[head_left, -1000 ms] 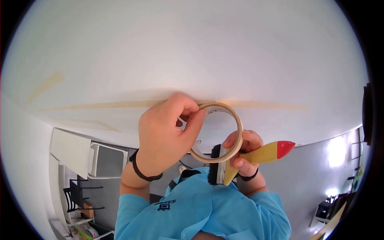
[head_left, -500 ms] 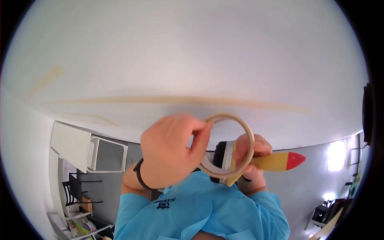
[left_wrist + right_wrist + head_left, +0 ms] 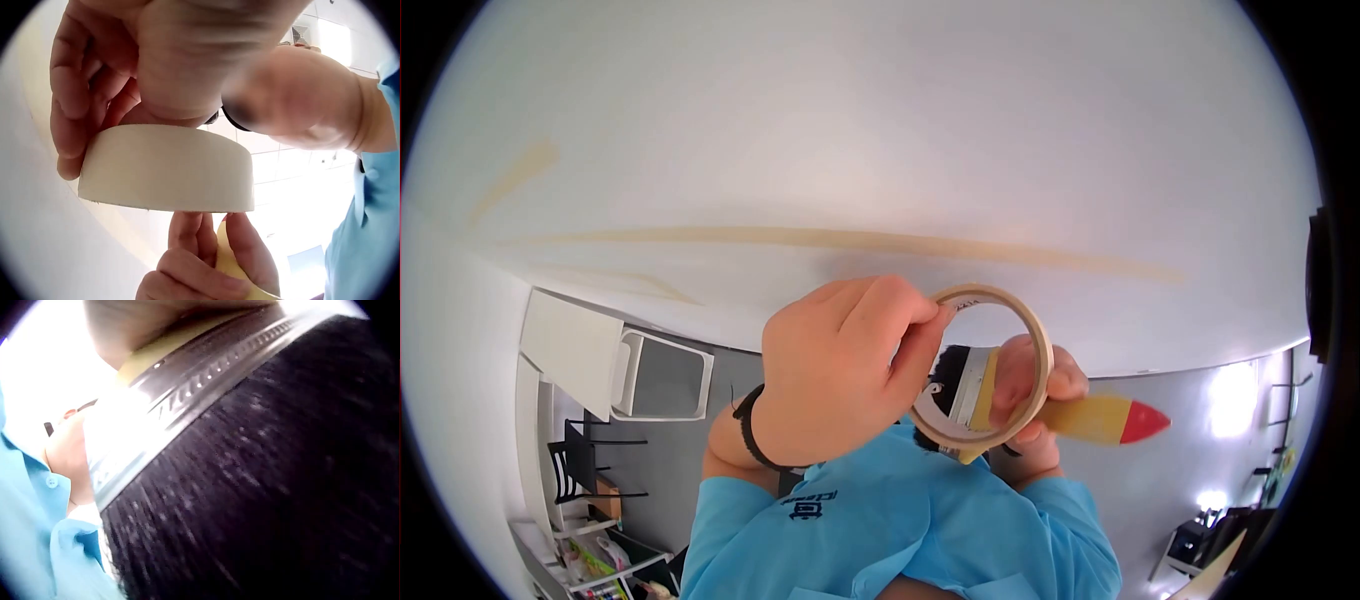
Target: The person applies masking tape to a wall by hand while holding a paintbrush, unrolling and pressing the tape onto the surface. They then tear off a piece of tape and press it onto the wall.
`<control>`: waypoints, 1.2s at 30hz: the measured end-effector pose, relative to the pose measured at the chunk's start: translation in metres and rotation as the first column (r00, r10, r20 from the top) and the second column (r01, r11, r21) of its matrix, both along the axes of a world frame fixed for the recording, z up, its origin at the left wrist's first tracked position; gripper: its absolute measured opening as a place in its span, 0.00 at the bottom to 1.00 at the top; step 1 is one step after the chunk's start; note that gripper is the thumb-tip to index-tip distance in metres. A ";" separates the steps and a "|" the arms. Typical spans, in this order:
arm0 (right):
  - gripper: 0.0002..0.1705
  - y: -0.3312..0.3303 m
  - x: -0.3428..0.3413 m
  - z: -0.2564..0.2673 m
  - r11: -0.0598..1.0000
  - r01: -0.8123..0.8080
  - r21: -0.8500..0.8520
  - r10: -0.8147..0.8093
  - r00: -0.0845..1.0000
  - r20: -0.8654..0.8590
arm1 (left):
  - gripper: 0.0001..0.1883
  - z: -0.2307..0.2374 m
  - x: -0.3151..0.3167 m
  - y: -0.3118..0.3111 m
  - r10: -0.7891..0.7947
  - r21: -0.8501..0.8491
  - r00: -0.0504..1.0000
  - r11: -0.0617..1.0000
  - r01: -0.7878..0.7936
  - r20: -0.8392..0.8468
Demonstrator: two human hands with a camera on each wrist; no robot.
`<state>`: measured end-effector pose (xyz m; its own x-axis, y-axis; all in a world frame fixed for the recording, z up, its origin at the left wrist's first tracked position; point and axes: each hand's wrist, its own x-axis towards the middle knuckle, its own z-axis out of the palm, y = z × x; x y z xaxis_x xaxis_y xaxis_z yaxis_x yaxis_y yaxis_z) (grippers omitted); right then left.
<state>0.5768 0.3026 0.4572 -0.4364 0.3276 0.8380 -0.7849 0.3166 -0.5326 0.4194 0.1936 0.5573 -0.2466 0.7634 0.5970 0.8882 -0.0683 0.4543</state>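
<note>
My left hand (image 3: 850,370) pinches the upper left rim of a roll of masking tape (image 3: 165,169) between thumb and fingers, in front of the white wall. A large paintbrush (image 3: 1090,418) is in my right hand (image 3: 1065,378), whose fingers curl round its yellow, red-tipped handle. Black bristles (image 3: 262,475) and a metal ferrule (image 3: 212,378) fill much of the right wrist view. Seen from the left wrist, the right fingertips are right at the roll's lower rim. Part of the brush shows through the ring.
A long strip of tape (image 3: 850,238) runs across the wall (image 3: 880,120), with a shorter strip (image 3: 515,180) at the far left. Below left stand a white table (image 3: 575,350), a grey-seated white chair (image 3: 665,375) and a black chair (image 3: 575,460). Grey floor (image 3: 1140,480) lies right.
Both hands have moved away from the wall strip and to the right, carrying the tape roll and paintbrush. The roll now overlaps more of the right hand.
</note>
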 end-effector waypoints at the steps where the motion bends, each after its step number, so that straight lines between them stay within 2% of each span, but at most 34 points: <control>1: 0.25 -0.004 -0.002 0.000 1.000 0.005 -0.014 -0.005 0.999 -0.039 | 0.09 -0.001 -0.001 0.001 -0.006 0.034 1.000 0.999 0.006 -0.006; 2: 0.25 -0.008 -0.004 0.001 1.000 0.008 -0.021 -0.009 0.999 -0.035 | 0.09 -0.001 -0.001 0.001 -0.012 0.065 1.000 0.998 0.013 -0.010; 4: 0.25 -0.011 -0.007 0.006 0.982 0.170 -0.078 -0.164 0.984 0.073 | 0.09 -0.002 -0.005 0.008 0.009 0.065 1.000 0.998 -0.010 0.028; 5: 0.26 -0.014 -0.009 0.005 0.974 0.170 -0.149 -0.157 0.983 0.094 | 0.09 -0.002 -0.007 0.012 0.032 0.070 0.996 0.997 -0.038 0.089; 6: 0.26 -0.011 -0.011 0.005 0.974 0.171 -0.149 -0.158 0.983 0.092 | 0.09 -0.002 -0.008 0.015 0.056 0.073 0.987 0.995 -0.067 0.148; 8: 0.28 -0.005 -0.016 0.005 0.973 0.230 -0.033 -0.226 0.968 0.107 | 0.08 -0.002 -0.009 0.013 0.061 0.040 0.981 0.997 -0.070 0.181; 10: 0.31 -0.008 -0.017 0.004 0.976 0.191 -0.103 -0.179 0.977 0.117 | 0.08 -0.004 -0.009 0.014 0.049 0.033 0.974 0.998 -0.057 0.220; 12: 0.33 -0.016 -0.020 0.010 0.921 0.038 -0.387 -0.016 0.998 0.061 | 0.08 -0.006 -0.009 0.016 0.027 0.061 0.975 0.997 -0.041 0.219; 14: 0.34 -0.016 -0.016 0.004 0.933 0.007 -0.361 0.019 0.997 0.068 | 0.08 -0.007 -0.009 0.013 0.011 0.096 0.977 0.995 -0.032 0.213; 16: 0.33 -0.017 -0.016 0.000 0.965 0.020 -0.261 -0.022 1.000 -0.005 | 0.08 -0.008 -0.008 0.008 0.034 0.063 0.989 0.997 -0.043 0.146; 19: 0.34 -0.013 -0.014 -0.001 0.983 -0.012 -0.182 0.012 1.000 -0.002 | 0.08 -0.010 -0.008 -0.002 -0.022 0.067 0.994 0.998 0.015 0.109; 21: 0.35 -0.012 -0.013 0.003 0.996 -0.019 -0.085 0.021 1.000 0.017 | 0.08 -0.008 -0.009 -0.004 -0.014 0.094 0.996 0.996 0.005 0.091; 22: 0.35 -0.015 -0.014 0.004 0.996 -0.016 -0.087 0.018 1.000 0.020 | 0.08 -0.007 -0.009 -0.005 0.001 0.123 0.997 0.992 -0.010 0.073; 23: 0.35 -0.019 -0.017 0.006 0.987 0.029 -0.159 -0.018 0.998 0.067 | 0.08 -0.007 -0.010 -0.003 0.001 0.122 0.997 0.992 -0.010 0.075; 24: 0.35 -0.021 -0.019 0.007 0.971 0.075 -0.226 -0.050 0.992 0.115 | 0.08 -0.006 -0.013 0.001 0.036 0.126 0.987 0.990 -0.057 0.158; 25: 0.36 -0.013 -0.025 0.001 0.985 0.068 -0.158 -0.055 0.995 0.083 | 0.08 -0.006 -0.016 0.003 0.072 0.126 0.969 0.987 -0.104 0.238; 26: 0.36 -0.010 -0.026 0.002 0.985 0.066 -0.158 -0.054 0.995 0.083 | 0.08 -0.007 -0.018 0.004 0.073 0.127 0.969 0.986 -0.105 0.237; 28: 0.35 -0.006 -0.028 0.004 0.996 0.082 -0.022 -0.080 0.994 0.079 | 0.08 -0.008 -0.021 0.005 0.033 0.148 0.969 0.986 -0.071 0.245; 29: 0.35 -0.009 -0.029 0.004 0.997 0.077 -0.024 -0.075 0.994 0.083 | 0.08 -0.008 -0.022 0.005 0.038 0.146 0.968 0.986 -0.076 0.249; 31: 0.35 -0.015 -0.036 0.006 0.981 0.009 -0.192 -0.005 1.000 0.023 | 0.08 -0.008 -0.024 0.005 0.009 0.136 0.968 0.990 -0.044 0.250; 32: 0.35 -0.018 -0.037 0.008 0.982 0.004 -0.188 0.001 1.000 0.028 | 0.08 -0.008 -0.025 0.005 0.014 0.139 0.967 0.989 -0.051 0.255; 34: 0.29 -0.025 -0.036 0.013 0.956 0.060 -0.287 -0.040 0.996 0.074 | 0.08 -0.010 -0.026 0.004 0.000 0.122 0.959 0.992 -0.036 0.283; 35: 0.29 -0.025 -0.035 0.010 0.958 0.057 -0.281 -0.037 0.996 0.076 | 0.08 -0.012 -0.027 0.003 0.001 0.128 0.959 0.991 -0.040 0.285; 36: 0.25 -0.023 -0.034 0.005 0.979 0.068 -0.194 -0.060 0.997 0.050 | 0.09 -0.014 -0.029 0.002 -0.002 0.189 0.997 0.982 -0.013 0.075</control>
